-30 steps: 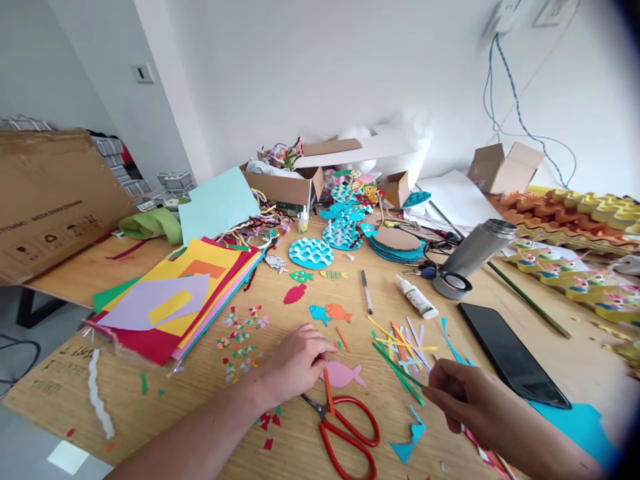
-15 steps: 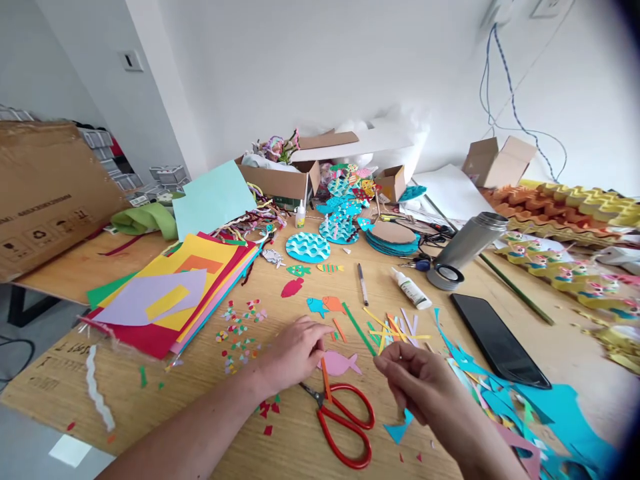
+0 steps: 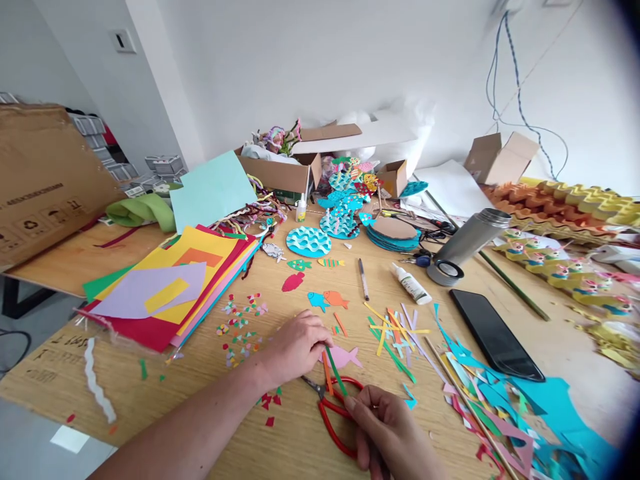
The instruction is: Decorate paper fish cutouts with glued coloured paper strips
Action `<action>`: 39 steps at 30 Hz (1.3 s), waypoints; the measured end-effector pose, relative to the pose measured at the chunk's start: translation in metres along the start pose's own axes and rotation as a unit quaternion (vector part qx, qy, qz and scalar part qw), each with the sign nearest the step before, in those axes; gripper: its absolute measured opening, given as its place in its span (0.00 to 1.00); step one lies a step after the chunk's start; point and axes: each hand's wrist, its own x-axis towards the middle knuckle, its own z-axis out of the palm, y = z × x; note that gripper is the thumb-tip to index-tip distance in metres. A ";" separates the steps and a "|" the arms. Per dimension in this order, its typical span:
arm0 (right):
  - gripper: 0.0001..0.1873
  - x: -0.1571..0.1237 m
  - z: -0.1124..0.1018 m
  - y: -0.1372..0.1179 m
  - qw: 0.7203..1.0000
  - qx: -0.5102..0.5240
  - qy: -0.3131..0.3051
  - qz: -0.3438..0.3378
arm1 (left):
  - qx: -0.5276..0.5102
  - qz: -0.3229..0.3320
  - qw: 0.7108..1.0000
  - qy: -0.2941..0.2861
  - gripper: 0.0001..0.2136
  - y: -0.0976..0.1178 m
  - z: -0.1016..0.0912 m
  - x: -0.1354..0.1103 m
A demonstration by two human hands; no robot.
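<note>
My left hand [image 3: 296,348] rests on the wooden table [image 3: 560,337], fingers curled and pressing down on a pink paper fish [image 3: 347,357]. My right hand [image 3: 387,433] sits low at the front, pinching one end of a thin green paper strip [image 3: 336,370] that slants up across the fish toward my left fingers. An orange strip [image 3: 327,372] lies beside it on the fish. Red-handled scissors [image 3: 336,417] lie closed on the table just under both hands, partly hidden by my right hand.
A stack of coloured paper sheets [image 3: 175,283] lies left. Loose strips [image 3: 395,330], small paper fish [image 3: 327,299], a pen [image 3: 363,279], a glue bottle [image 3: 411,283], a steel flask [image 3: 467,243], a black phone [image 3: 495,333] and teal scraps [image 3: 505,400] surround the hands. Boxes stand behind.
My right hand moved left and toward me, carrying the green strip from the loose strips over to the pink fish. My left hand stayed on the fish.
</note>
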 end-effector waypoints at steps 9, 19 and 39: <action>0.28 0.005 -0.005 0.005 0.999 -0.014 -0.034 0.025 | 0.008 -0.013 1.000 -0.014 0.11 0.002 -0.002 -0.001; 0.28 -0.004 -0.007 -0.002 1.000 0.003 -0.019 -0.010 | -0.007 -0.007 1.000 -0.003 0.11 -0.001 0.001 -0.001; 0.18 -0.002 -0.052 -0.026 0.872 -0.352 0.249 -0.230 | -0.158 -0.121 0.980 0.008 0.16 -0.005 0.000 0.001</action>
